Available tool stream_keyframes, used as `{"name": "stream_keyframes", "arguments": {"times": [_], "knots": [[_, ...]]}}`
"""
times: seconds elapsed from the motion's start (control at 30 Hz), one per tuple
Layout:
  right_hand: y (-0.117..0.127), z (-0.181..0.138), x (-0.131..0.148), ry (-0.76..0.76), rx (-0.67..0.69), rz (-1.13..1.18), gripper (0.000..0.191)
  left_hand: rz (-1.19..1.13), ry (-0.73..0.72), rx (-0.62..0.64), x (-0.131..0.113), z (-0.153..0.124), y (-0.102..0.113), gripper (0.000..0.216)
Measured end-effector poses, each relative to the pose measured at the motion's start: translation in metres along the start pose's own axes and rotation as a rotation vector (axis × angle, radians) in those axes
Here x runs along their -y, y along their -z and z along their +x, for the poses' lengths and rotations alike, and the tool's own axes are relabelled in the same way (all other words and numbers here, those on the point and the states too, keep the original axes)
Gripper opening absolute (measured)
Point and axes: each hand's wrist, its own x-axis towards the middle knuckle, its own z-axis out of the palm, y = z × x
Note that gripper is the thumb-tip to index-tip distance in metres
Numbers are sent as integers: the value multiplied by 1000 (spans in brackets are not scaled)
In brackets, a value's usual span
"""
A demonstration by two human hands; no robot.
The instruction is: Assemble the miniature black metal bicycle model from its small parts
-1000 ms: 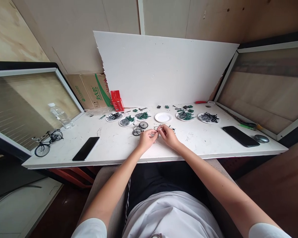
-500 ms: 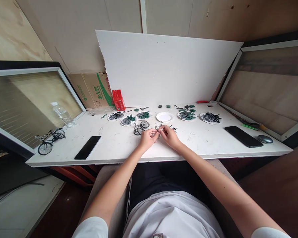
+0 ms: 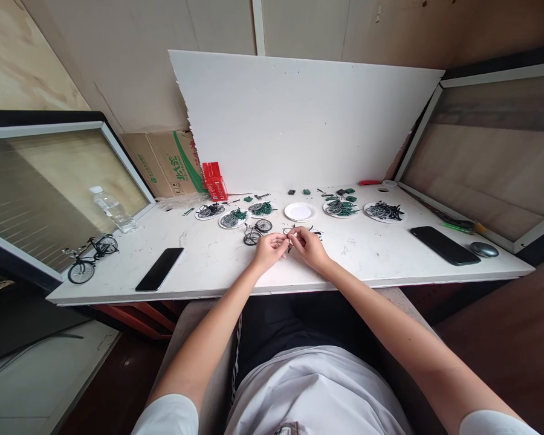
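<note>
My left hand [image 3: 271, 250] and my right hand [image 3: 309, 246] meet above the white table, fingertips pinched together. Whatever sits between the fingers is too small and covered to name. Just left of my left hand lies a partly built black model bicycle [image 3: 256, 232] with two spoked wheels. Small dark parts [image 3: 317, 234] show behind my right hand, partly covered by it. Beyond the hands is a white paper plate [image 3: 300, 211]. Another black model bicycle [image 3: 93, 257] stands at the table's left end.
Paper plates of black and green parts, such as one with black pieces [image 3: 385, 211], line the back. Phones [image 3: 160, 269] [image 3: 444, 246] lie left and right. A bottle [image 3: 113, 208], red box [image 3: 214, 181] and round grey object [image 3: 483, 249] stand near the edges.
The view has shifted slightly. Both hands stay together in nearly the same place, with only small finger movements.
</note>
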Motion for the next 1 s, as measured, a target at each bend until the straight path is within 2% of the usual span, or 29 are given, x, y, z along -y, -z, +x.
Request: {"name": "stream_keyframes", "arguments": {"times": [0.8, 1.0], "knots": [[4, 0, 1, -1, -17, 3, 38, 8, -18, -3, -2, -2, -2, 28], [4, 1, 4, -62, -22, 76, 40, 12, -24, -4, -6, -3, -2, 30]]}}
